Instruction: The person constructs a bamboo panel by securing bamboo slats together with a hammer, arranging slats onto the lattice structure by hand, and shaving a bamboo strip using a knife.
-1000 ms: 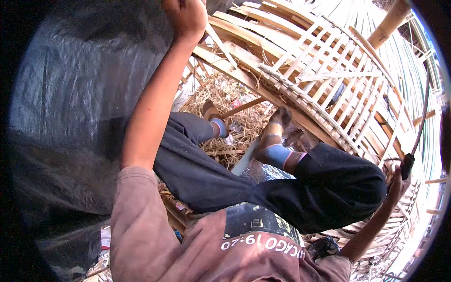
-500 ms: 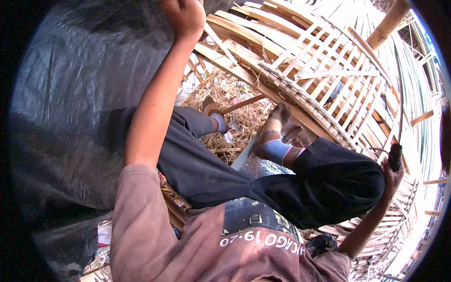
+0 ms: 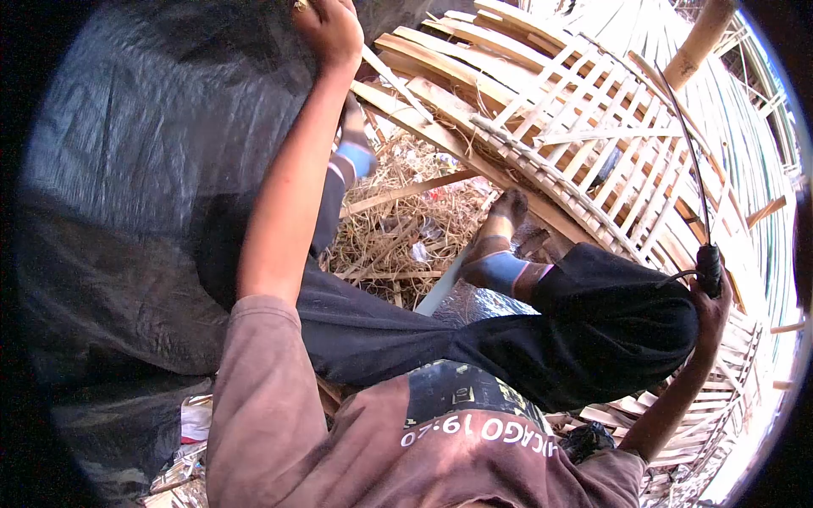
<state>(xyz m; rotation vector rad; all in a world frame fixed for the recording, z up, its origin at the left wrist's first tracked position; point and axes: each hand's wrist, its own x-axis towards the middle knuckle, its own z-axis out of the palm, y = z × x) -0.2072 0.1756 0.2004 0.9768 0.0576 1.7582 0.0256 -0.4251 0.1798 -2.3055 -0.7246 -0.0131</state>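
Note:
My left hand (image 3: 332,32) is raised at the top edge, its fingers curled and partly cut off by the frame; a small pale bit shows beside them, too little to identify. A light bamboo strip (image 3: 396,83) slants down just right of this hand. On the right, beside my bent knee, my right hand (image 3: 713,306) is closed around the black handle (image 3: 708,269) of a tool. From the handle a long, thin, dark rod or blade (image 3: 690,144) curves upward across the bamboo slats.
Split bamboo pieces (image 3: 474,63) and a slatted lattice (image 3: 614,148) fill the upper right, near a thick pole (image 3: 699,42). Fibrous shavings (image 3: 398,245) lie between my socked feet. Dark sheeting (image 3: 152,169) covers the left side.
The tool in my right hand has swung left, and its handle is now nearer my knee. My left foot has moved up and left, uncovering more shavings. My left hand has shifted slightly left.

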